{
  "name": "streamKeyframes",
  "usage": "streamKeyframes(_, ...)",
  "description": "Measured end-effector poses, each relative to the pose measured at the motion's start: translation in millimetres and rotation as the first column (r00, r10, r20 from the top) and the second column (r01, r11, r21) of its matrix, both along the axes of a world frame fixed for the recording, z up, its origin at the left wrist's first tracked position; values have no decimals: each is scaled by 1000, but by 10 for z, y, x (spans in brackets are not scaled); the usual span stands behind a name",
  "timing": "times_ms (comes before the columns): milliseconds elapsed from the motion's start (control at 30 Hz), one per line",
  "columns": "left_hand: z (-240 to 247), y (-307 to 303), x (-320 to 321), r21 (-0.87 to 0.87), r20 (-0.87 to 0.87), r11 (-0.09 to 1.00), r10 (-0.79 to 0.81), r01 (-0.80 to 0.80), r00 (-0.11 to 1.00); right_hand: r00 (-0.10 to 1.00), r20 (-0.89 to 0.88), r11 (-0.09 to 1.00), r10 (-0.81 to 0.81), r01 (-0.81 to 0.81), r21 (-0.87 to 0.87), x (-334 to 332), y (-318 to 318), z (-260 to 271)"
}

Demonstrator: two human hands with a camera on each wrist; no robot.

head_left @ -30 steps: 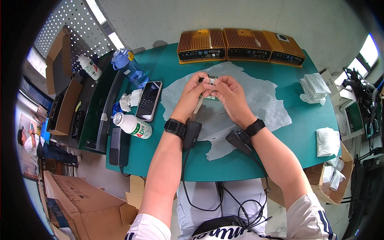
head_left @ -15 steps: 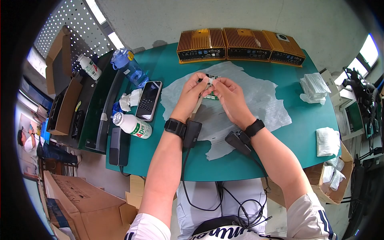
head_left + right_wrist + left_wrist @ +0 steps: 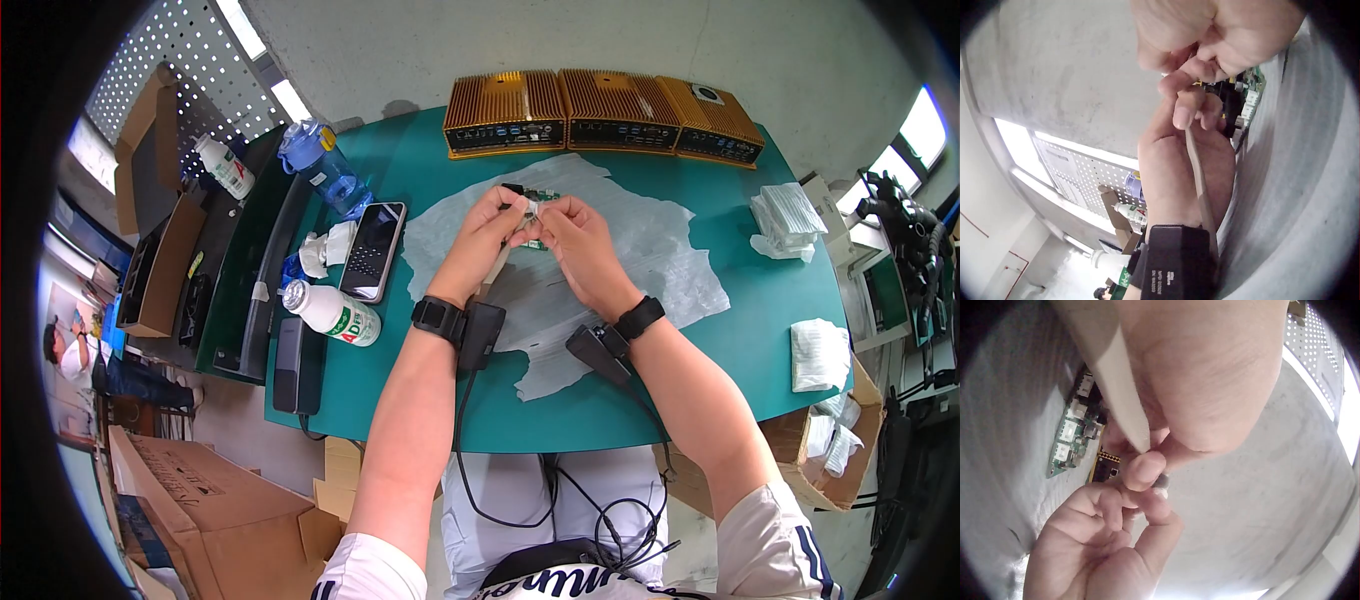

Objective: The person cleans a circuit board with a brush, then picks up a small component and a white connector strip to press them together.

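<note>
Both hands meet over a green circuit board (image 3: 1069,431) with white connectors, which lies on the foam sheet. My left hand (image 3: 482,228) holds a beige tapered stick (image 3: 1116,384) along its palm, the tip at its fingertips. Its thumb and forefinger also pinch a small white piece (image 3: 532,208). From the other side, my right hand (image 3: 582,240) pinches the same piece, fingertips against the left ones. In the left wrist view a bit of dark grey shows beside the white, mostly hidden by fingers. I cannot tell the piece's exact kind.
A grey-white foam sheet (image 3: 640,270) covers the middle of the green table (image 3: 420,420). Three gold finned computers (image 3: 615,105) stand at the back. Left are a phone (image 3: 373,252), a white bottle (image 3: 332,313) and a blue jug (image 3: 325,170); wrapped packets (image 3: 820,355) lie right.
The fingertips of both hands have shifted slightly around the small white piece, and a little more of the board shows behind them. Arms and the table's other things stay put.
</note>
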State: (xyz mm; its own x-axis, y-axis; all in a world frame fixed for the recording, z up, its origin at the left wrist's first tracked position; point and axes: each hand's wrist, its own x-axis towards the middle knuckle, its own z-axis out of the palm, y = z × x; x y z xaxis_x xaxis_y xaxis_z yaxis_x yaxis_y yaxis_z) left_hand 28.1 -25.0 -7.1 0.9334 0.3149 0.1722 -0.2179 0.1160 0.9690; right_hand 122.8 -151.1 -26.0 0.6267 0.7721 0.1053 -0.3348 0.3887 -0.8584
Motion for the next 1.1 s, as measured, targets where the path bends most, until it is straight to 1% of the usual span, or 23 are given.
streamKeyframes(233, -19, 0, 4, -36, 4, 999, -16, 16, 1000, 1000, -14, 999, -24, 24, -21, -45, -30, 78)
streamKeyframes(467, -40, 11, 11, -36, -9, 999, -31, 31, 999, 999, -24, 999, -44, 43, -33, -52, -30, 88)
streamKeyframes(633, -52, 11, 9, -71, 9, 997, -41, 42, 999, 998, 31, 997, -59, 61, -50, -56, -49, 113)
streamKeyframes(833, 9, -27, -14, -75, 4, 997, -36, 36, 999, 997, 37, 997, -62, 64, -50, -53, -51, 107)
streamKeyframes(1100, -72, 27, 18, -69, 1, 996, -49, 49, 999, 996, 60, 996, -62, 66, -68, -57, -73, 143)
